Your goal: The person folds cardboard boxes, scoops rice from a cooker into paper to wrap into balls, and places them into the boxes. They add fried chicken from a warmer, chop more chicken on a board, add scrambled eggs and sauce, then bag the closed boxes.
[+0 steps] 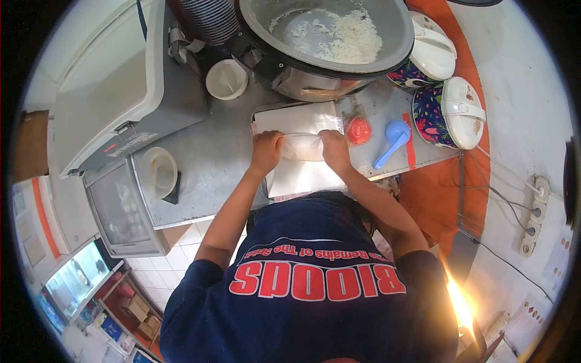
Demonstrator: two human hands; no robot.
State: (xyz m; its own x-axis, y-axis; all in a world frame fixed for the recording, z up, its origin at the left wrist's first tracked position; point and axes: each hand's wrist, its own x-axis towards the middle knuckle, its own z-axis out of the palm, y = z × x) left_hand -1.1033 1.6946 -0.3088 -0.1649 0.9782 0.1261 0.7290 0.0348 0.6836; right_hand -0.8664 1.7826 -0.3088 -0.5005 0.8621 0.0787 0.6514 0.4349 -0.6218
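Note:
A folded piece of pale wrapping paper [302,147] is stretched between my two hands, low over the counter. My left hand [267,152] has its fingers closed on the paper's left end. At the opposite end, my right hand [335,150] pinches it in the same way. Whatever may lie inside the fold is hidden. Beneath and around it are flat white paper sheets [302,118] in a tray. Just right of my right hand lies a red round item in clear plastic [358,130]. Beyond that is a blue rice scoop [393,144].
A large rice cooker pot [387,54] with some white rice stands behind the paper. Two patterned containers with white lids [463,114] are at right. On the left are a white tub [227,80], another tub [158,172] and a big open cooler box [175,91]. Cables run along the right wall.

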